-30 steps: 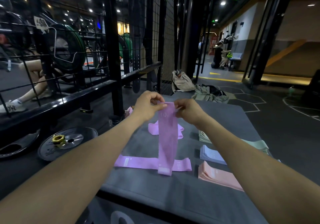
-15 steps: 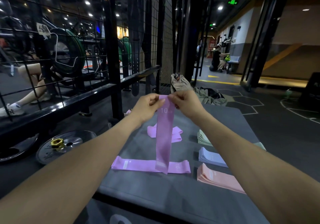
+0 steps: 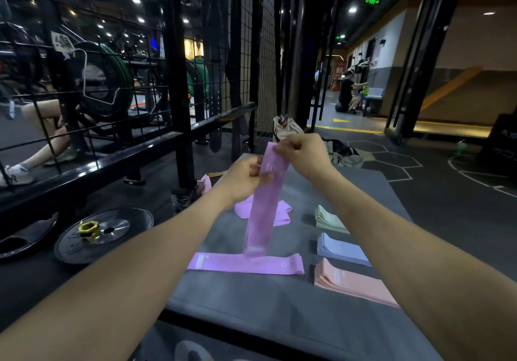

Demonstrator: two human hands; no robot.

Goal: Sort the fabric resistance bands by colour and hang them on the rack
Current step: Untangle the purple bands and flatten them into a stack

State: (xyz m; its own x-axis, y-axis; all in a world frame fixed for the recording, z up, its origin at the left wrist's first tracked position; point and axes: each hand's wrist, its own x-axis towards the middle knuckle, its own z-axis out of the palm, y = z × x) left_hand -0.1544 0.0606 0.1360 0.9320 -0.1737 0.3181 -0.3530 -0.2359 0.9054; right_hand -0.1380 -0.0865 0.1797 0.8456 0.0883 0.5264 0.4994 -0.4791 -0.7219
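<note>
Nearest us on the grey mat (image 3: 251, 299), a flat purple band (image 3: 246, 264) lies beside pink (image 3: 349, 282), blue (image 3: 340, 250) and green stacks (image 3: 328, 219). Above them, our left hand (image 3: 243, 177) and right hand (image 3: 303, 155) pinch the top of a hanging purple band (image 3: 264, 206). Beyond stands the black rack (image 3: 179, 81).

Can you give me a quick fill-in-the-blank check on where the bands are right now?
1. Both hands, left hand and right hand, hold up a ____ band.
2. The flat purple band lies on the grey ____.
3. The folded pile nearest the camera on the right is ____.
4. Between the green pile and that one lies the ____ pile.

Missing: purple; mat; pink; blue
</note>
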